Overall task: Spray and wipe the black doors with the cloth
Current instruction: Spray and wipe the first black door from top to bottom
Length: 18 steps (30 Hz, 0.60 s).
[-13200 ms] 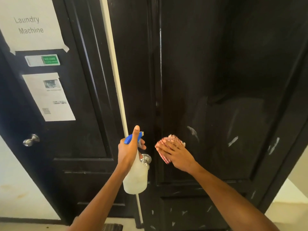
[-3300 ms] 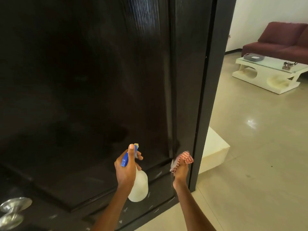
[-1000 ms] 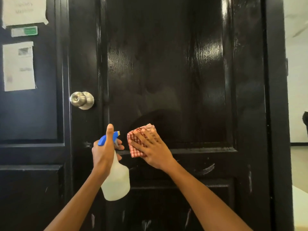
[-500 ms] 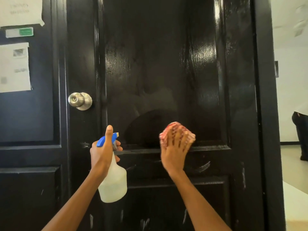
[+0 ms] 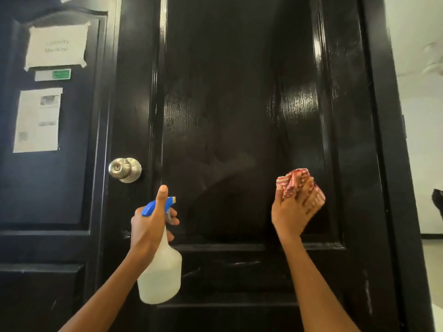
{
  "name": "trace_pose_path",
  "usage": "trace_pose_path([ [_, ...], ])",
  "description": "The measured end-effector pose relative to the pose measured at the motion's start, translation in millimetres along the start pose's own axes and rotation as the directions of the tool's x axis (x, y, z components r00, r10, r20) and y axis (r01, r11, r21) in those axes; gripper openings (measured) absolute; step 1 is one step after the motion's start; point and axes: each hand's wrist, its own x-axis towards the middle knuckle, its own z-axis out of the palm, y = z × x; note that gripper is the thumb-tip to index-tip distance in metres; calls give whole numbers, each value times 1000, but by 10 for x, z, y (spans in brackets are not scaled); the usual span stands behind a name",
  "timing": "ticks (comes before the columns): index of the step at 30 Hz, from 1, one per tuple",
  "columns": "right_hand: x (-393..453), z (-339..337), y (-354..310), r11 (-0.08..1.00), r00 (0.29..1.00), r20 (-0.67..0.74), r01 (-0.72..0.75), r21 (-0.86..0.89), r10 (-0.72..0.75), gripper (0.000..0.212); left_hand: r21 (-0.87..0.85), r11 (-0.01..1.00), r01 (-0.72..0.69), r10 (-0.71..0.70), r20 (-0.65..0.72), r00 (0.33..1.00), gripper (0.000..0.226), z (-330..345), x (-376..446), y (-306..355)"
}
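Observation:
A glossy black door [image 5: 227, 104] fills the middle of the head view, with a silver knob [image 5: 124, 169] at its left. My left hand [image 5: 151, 224] grips the neck of a white spray bottle [image 5: 160, 276] with a blue trigger head, its nozzle pointing at the door panel. My right hand [image 5: 292, 209] presses a bunched red-and-white checked cloth [image 5: 293, 179] against the right side of the upper panel, fingers laid over it. A second black door [image 5: 48, 188] stands to the left.
Two paper notices [image 5: 56, 45] and a small green label [image 5: 61, 74] are stuck on the left door. Right of the door frame [image 5: 393, 164] is a white wall and a strip of pale floor, with a dark shape at the far right edge.
My right hand has slid the cloth to the right across the panel, from near the bottle to the panel's right side. The left hand and bottle have stayed roughly in place.

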Motion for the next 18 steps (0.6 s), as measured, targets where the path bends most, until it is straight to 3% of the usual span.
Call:
trace_pose_path([
  [2, -174, 118, -272, 999, 1000, -14, 20, -29, -20, 77, -4, 1000, -3, 3, 1, 1000, 61, -3, -4, -9],
  [3, -273, 193, -443, 987, 988, 4, 153, -57, -153, 75, -13, 1000, -4, 4, -3, 1000, 60, -6, 4, -14],
  [4, -390, 274, -592, 919, 921, 53, 390, -56, -387, 72, -19, 1000, -6, 6, -5, 1000, 60, -15, 14, -24],
  [5, -518, 383, -701, 746, 741, 121, 666, -3, -661, 69, -17, 1000, -10, 10, -6, 1000, 60, -23, 27, -31],
  [6, -630, 439, -788, 478, 459, 202, 877, 50, -865, 68, -10, 1000, -13, 13, -8, 1000, 60, -33, 33, -35],
  [7, -695, 453, -846, 196, 159, 337, 978, 78, -928, 69, -2, 1000, -18, 18, -12, 1000, 60, -46, 33, -38],
  [8, -661, 463, -878, -36, -68, 460, 996, 79, -885, 70, 4, 1000, -23, 24, -17, 1000, 60, -56, 38, -38],
  [9, -550, 446, -917, -161, -173, 503, 985, 68, -847, 70, 7, 1000, -26, 26, -23, 999, 59, -67, 46, -37],
  [10, -410, 392, -960, -165, -160, 452, 986, 28, -877, 67, 7, 1000, -25, 25, -27, 999, 59, -84, 57, -29],
  [11, -241, 343, -972, -57, -51, 367, 998, -7, -929, 64, 7, 1000, -24, 25, -30, 999, 59, -102, 68, -19],
  [13, 197, 196, -912, 350, 351, 153, 936, -36, -924, 61, 14, 999, -37, 37, -28, 999, 60, -144, 95, -3],
  [15, 599, 29, -728, 719, 729, 61, 683, -127, -682, 63, 19, 999, -47, 48, -31, 998, 63, -170, 120, 1],
  [16, 698, -16, -684, 841, 850, 37, 526, -129, -525, 65, 17, 999, -49, 49, -35, 998, 64, -182, 127, -2],
  [18, 638, 25, -787, 947, 951, 2, 307, -92, -308, 69, 13, 999, -46, 47, -38, 998, 63, -207, 140, -15],
])
